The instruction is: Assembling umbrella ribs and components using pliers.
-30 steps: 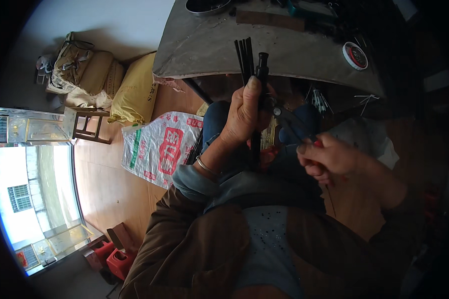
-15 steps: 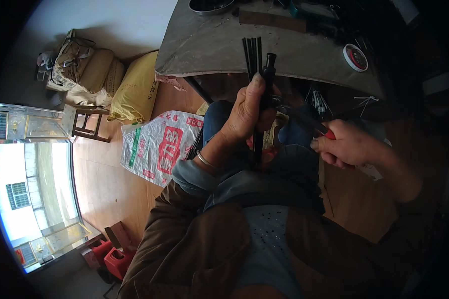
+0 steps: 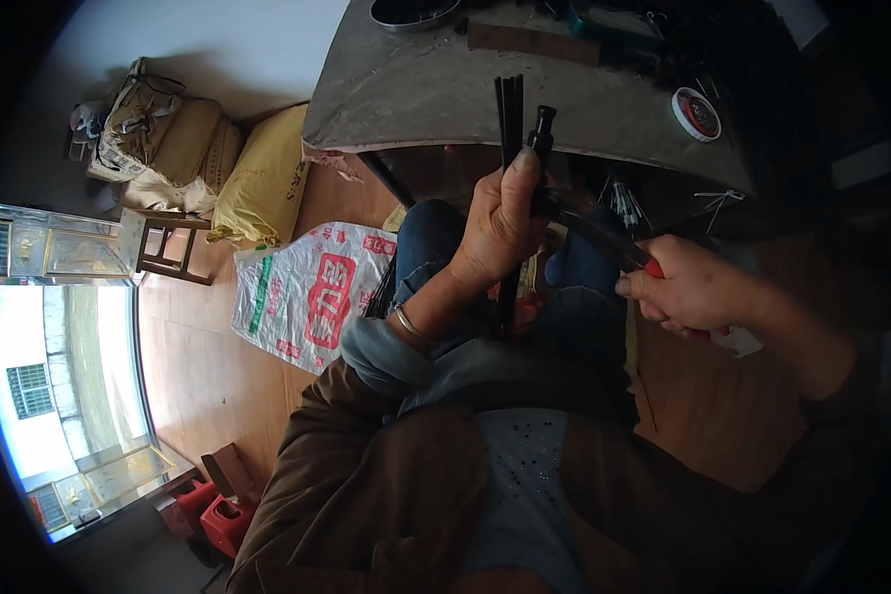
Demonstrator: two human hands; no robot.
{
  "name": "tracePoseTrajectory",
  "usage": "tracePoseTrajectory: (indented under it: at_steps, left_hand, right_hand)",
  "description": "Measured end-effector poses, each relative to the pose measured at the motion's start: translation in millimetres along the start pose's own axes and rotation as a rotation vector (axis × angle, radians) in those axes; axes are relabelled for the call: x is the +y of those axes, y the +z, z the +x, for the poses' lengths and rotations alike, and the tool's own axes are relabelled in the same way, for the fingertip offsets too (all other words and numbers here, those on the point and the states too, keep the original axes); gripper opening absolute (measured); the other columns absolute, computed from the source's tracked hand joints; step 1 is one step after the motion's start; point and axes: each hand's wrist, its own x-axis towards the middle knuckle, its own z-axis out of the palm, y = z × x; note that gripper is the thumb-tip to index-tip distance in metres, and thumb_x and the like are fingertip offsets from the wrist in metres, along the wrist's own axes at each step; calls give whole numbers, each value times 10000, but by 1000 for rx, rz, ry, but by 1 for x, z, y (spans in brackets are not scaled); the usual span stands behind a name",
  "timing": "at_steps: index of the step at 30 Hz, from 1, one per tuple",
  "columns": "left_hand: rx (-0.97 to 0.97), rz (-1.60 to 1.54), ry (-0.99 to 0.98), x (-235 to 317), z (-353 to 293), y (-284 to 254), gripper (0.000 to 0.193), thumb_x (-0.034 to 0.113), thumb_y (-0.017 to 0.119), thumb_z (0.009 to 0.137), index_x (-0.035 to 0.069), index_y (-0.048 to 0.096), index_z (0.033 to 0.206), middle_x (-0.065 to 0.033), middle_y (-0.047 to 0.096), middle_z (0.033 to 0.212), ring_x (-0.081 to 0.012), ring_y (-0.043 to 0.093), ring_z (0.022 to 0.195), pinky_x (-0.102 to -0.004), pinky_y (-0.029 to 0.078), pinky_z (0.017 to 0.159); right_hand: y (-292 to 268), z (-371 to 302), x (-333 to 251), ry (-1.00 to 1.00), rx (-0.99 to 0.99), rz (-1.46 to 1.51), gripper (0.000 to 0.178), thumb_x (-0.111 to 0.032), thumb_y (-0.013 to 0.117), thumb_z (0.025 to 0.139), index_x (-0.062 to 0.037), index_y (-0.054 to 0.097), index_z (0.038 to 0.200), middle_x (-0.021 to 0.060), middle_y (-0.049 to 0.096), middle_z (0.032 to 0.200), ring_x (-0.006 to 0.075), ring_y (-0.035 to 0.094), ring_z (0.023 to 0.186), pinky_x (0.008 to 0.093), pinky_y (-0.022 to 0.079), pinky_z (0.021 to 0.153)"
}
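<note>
Left hand closed round a slim black tube with a collared end and a bundle of thin, straight black rods. Right hand clenched on a dark metal, plier-like tool with red grips; its head meets the left fist, bite hidden. Risks, as judged: head slipping off smooth stock, pinching left fingers; slack grip, rods sliding out. Tube leans slightly right; rods near upright, close together, tips uneven. Both held above blue denim trousers, grey, scuffed table beyond.
</note>
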Motion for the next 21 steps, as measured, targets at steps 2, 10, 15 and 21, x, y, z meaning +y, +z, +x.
tracePoseTrajectory:
  at_steps: [2,10,15,21]
  left_hand:
    - [-15,-10,-10,0,1,2,602,620,340,966,59,546,900,16,412,514,-73,389,403,-233,303,387]
    - [-33,-21,49,-5,5,-3,594,629,357,957,66,547,965,31,383,533,-58,349,416,-231,288,394]
    - [-35,-88,2,-9,9,-14,518,599,412,956,93,519,969,34,391,587,-56,340,463,-225,293,412]
    - [7,-231,-90,-1,13,-12,511,581,490,935,97,469,774,18,391,525,-78,357,402,-244,289,373]
  right_hand:
    - [-2,0,2,35,4,-46,212,-215,524,973,-16,533,899,53,598,665,137,582,536,307,490,496]
    - [9,9,13,-296,379,-499,244,-187,584,919,15,494,1022,217,650,862,363,660,787,445,516,691]
    - [10,25,40,-502,675,-360,287,-68,663,833,-31,425,990,164,613,809,329,658,744,429,517,663]
    - [-9,36,46,-746,1013,-528,406,47,719,659,-88,425,904,64,536,779,249,600,697,381,467,600]
